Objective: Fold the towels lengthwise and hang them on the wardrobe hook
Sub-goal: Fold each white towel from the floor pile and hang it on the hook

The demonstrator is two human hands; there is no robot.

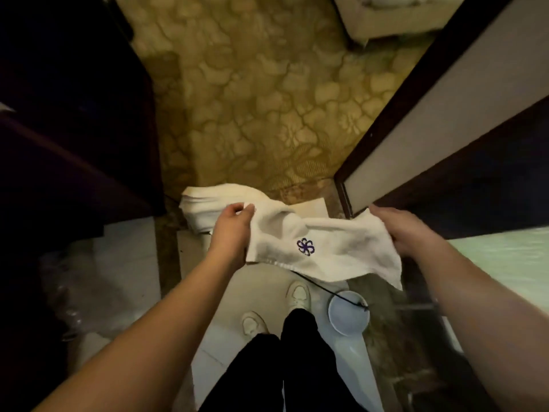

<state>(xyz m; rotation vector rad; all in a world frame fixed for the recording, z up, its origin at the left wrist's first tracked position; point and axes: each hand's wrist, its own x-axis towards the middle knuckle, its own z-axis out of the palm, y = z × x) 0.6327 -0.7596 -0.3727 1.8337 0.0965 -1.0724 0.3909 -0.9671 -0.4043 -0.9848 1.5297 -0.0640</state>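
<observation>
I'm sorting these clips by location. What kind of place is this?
Probably a hotel room: a white towel with an embroidered logo, patterned gold carpet, and dark wood wardrobe-like panels beside the person.

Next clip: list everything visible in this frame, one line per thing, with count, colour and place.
held towel: 1, white with a purple flower emblem, stretched between both hands
folded towel pile: 1 pile, white, on the floor beyond the left hand
carpet: 1, yellow-brown floral pattern, upper centre
door panel: 1, pale with dark frame, right
bowl: 1, white, on the floor near the right shoe
cord: 1, black, running to the bowl
shoes: 2, white, bottom centre
trousers: 1 pair, black, bottom centre
left hand: 1, grips towel's left end
right hand: 1, grips towel's right end
</observation>
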